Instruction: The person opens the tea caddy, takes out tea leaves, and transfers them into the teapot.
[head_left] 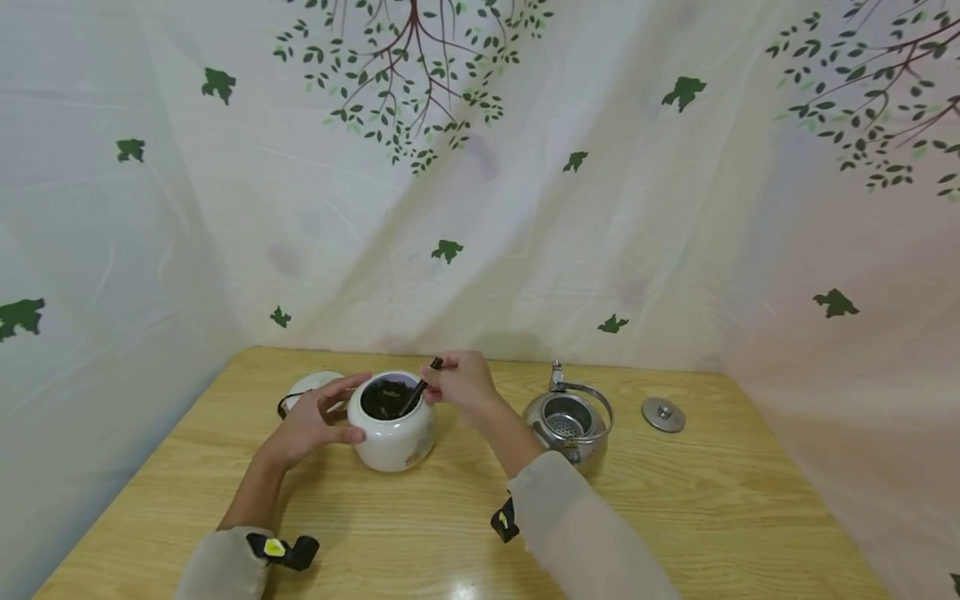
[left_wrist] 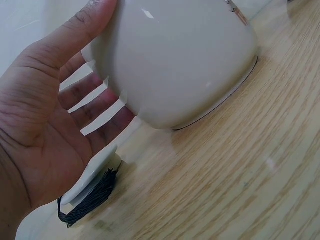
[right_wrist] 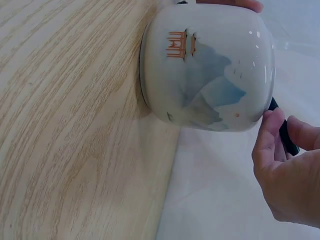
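A white porcelain tea jar [head_left: 393,446] stands upright on the table, its mouth uncovered and dark dried tea leaves [head_left: 385,400] inside. My left hand [head_left: 306,427] holds the jar's left side, thumb in front and fingers spread around behind. Between thumb and fingers, my right hand [head_left: 467,385] pinches a slim black tea scoop [head_left: 418,390], which slants down into the leaves; its lower end is hidden among them. In the right wrist view, the jar [right_wrist: 210,75] bears a painted blue mountain scene, and the right hand [right_wrist: 285,170] is by its rim.
Behind the left hand lies the jar's white lid [head_left: 313,382] with a dark tassel [left_wrist: 92,202]. A steel teapot [head_left: 588,450] with a raised handle and a strainer inside stands right of the jar. Its round metal lid [head_left: 663,414] lies farther right. A patterned curtain [head_left: 510,283] hangs behind the table.
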